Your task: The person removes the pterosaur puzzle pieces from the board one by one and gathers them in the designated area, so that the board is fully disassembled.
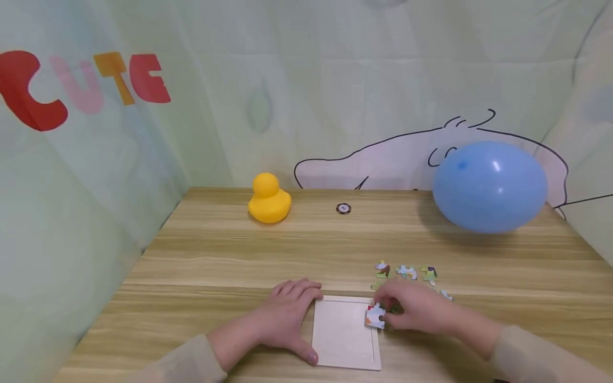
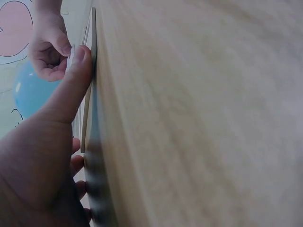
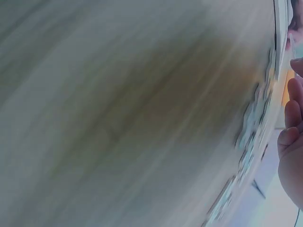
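A white puzzle board with a raised rim lies on the table. My left hand spans its left side, the thumb on the near corner and the fingers by the far corner. In the left wrist view the left thumb lies along the board's edge. With thumb and fingers my right hand pinches a jigsaw piece, pale with red and orange spots, over the board's right rim. Several jigsaw pieces lie beyond that hand, which partly hides some of them.
A yellow rubber duck sits at the back left of the wooden table. Right of it lies a round poker chip. A blue balloon stands at the back right. Printed cloth hangs behind the table.
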### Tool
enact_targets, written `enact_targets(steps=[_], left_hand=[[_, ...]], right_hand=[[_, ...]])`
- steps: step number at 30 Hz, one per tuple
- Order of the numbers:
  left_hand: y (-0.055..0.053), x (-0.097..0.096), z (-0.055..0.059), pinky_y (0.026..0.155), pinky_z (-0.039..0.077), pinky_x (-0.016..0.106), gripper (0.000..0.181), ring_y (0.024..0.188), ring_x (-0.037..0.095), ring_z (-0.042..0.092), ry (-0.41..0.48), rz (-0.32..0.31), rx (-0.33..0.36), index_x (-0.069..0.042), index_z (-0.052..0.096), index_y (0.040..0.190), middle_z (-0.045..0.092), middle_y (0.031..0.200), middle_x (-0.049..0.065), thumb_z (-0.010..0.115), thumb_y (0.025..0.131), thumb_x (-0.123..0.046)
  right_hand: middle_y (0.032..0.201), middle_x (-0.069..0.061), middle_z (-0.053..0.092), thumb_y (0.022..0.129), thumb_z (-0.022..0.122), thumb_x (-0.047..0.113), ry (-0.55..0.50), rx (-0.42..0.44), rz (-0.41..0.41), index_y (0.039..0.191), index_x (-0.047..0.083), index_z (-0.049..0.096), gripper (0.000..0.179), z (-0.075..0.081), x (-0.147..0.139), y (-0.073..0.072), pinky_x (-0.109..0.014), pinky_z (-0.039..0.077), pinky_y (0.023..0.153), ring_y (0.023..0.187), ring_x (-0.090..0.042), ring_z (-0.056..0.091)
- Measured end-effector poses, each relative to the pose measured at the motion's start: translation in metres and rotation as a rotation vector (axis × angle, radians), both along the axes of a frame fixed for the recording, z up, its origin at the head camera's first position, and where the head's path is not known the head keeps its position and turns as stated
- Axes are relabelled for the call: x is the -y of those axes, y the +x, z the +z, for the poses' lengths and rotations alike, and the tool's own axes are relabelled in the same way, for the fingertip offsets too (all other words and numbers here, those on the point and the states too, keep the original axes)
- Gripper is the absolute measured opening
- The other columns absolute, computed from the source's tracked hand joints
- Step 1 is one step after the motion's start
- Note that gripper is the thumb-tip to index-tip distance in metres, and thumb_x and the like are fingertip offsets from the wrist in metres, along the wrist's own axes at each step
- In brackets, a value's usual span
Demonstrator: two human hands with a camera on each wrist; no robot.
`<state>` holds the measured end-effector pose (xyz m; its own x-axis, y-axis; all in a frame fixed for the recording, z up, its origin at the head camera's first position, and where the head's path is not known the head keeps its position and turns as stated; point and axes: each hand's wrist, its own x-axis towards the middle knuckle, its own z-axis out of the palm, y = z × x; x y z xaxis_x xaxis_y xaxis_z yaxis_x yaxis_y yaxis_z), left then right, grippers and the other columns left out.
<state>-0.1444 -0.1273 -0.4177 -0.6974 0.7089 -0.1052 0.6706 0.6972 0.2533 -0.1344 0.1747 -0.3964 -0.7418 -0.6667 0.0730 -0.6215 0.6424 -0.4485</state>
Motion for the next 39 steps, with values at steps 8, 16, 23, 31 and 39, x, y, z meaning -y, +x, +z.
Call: enact_targets(steps=[8,16,23,31,39], left_hand=[[0.000,0.000,0.001,0.108,0.018,0.051,0.107,0.136,0.028,0.024,-0.004,0.009,0.019,-0.016,0.037,0.136,0.028,0.147,0.002,0.063,0.055,-0.081],[0.000,0.001,-0.001,0.107,0.018,0.053,0.105,0.135,0.030,0.024,0.015,0.010,0.037,-0.018,0.037,0.135,0.027,0.148,0.002,0.065,0.055,-0.080],[0.002,0.001,0.000,0.106,0.019,0.054,0.105,0.135,0.030,0.024,0.018,0.004,0.022,-0.018,0.038,0.135,0.028,0.148,0.003,0.064,0.055,-0.080],[0.002,0.002,-0.001,0.106,0.019,0.055,0.105,0.135,0.030,0.024,0.010,0.011,0.035,-0.019,0.038,0.136,0.028,0.148,0.002,0.062,0.055,-0.081],[0.000,0.001,0.000,0.106,0.019,0.054,0.104,0.135,0.030,0.024,0.023,0.015,0.032,-0.018,0.039,0.135,0.028,0.148,0.002,0.065,0.055,-0.079]], right_hand=[[0.083,0.012,0.054,0.078,0.065,0.006,-0.023,0.019,-0.011,0.100,0.017,0.063,0.025,0.001,-0.025,-0.003,-0.026,0.044,0.069,0.079,-0.003,0.047],[0.082,0.011,0.053,0.078,0.066,0.003,-0.047,-0.011,-0.017,0.099,0.013,0.061,0.024,0.001,-0.053,-0.002,-0.024,0.044,0.063,0.074,-0.001,0.047],[0.088,0.011,0.052,0.079,0.069,0.006,-0.023,0.014,-0.046,0.098,0.014,0.061,0.022,0.002,-0.072,0.002,-0.025,0.047,0.066,0.079,-0.002,0.049],[0.084,0.014,0.048,0.079,0.071,0.009,-0.041,0.025,0.030,0.097,0.018,0.061,0.024,0.001,-0.091,0.001,-0.021,0.040,0.062,0.077,-0.001,0.043],[0.090,0.012,0.051,0.080,0.071,0.011,-0.047,0.076,0.016,0.099,0.018,0.060,0.023,0.001,-0.103,0.000,-0.023,0.043,0.064,0.080,-0.002,0.045]])
